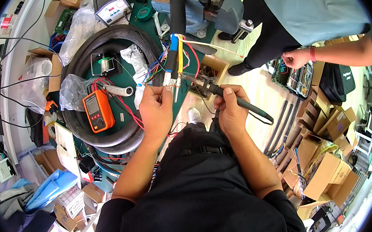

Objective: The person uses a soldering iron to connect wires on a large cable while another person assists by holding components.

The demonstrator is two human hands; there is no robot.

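Observation:
My right hand [232, 109] is closed around the dark handle of a soldering iron [249, 106]. The iron's tip points left, at the stripped end of a thick black cable [177, 13]. From that end come metal pins [177, 88] and yellow, red, white and blue wires. My left hand [156, 111] pinches right beside the pins; what its fingertips hold is too small to make out. A thin strand runs toward it from a spool on a stand [106, 66]. Crumpled white material [134, 60] lies left of the cable end.
A bench vise [222, 8] stands beyond the cable. An orange handheld meter [98, 110] with red leads sits inside a coiled black hose [73, 117], near a soldering station [111, 3]. Another person's hand [296, 58] is at right, above a tool case [298, 77]. Cardboard boxes [329, 177] crowd the right.

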